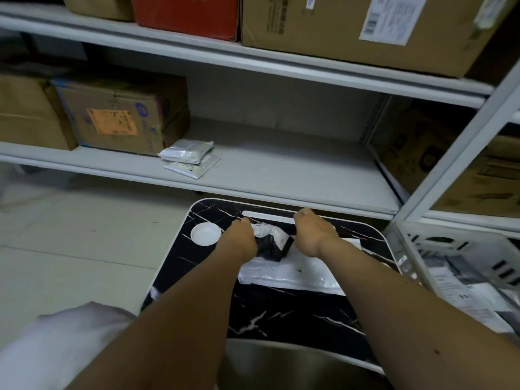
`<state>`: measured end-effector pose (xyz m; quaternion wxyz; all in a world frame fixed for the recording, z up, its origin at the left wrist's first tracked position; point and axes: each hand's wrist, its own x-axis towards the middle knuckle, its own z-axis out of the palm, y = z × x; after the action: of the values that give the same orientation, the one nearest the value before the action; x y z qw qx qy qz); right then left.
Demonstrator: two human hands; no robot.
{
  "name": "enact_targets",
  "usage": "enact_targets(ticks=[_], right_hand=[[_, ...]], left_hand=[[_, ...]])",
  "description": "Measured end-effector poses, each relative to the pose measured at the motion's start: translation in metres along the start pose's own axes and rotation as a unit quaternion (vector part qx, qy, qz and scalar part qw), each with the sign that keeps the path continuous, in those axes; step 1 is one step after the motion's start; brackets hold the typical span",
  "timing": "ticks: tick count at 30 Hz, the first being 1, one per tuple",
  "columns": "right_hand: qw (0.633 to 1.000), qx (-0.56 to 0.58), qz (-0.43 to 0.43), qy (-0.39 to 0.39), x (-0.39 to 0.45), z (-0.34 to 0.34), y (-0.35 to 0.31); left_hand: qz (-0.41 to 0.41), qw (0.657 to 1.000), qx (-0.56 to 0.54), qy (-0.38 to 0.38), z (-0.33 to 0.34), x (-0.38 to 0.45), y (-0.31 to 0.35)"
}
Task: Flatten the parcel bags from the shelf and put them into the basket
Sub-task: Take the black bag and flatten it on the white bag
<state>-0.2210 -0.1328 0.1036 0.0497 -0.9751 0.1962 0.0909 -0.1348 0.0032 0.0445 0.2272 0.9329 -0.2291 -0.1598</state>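
Black marbled table (281,313) is carrying a crumpled parcel bag (271,243), lying between both hands' curled fingers, left hand (242,235) and right hand (313,230) gripping its ends. Rightward, the basket (439,240) is holding flattened bags (461,291).

Both bare forearms reach forward side by side. The left hand (242,235) and the right hand (312,230) sit close together — knuckles up, fingers curled downward, each gripping something beneath.
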Motion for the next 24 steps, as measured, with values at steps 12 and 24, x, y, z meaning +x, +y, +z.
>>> enact_targets(ticks=[12, 24], right_hand=[[0.99, 0.13, 0.009, -0.048, 0.028, 0.064, 0.0], [0.983, 0.13, 0.054, 0.121, 0.017, 0.043, 0.002]], left_hand=[[0.053, 0.99, 0.129, 0.019, 0.035, 0.024, 0.005], [0.075, 0.981, 0.072, 0.165, 0.007, 0.014, 0.003]])
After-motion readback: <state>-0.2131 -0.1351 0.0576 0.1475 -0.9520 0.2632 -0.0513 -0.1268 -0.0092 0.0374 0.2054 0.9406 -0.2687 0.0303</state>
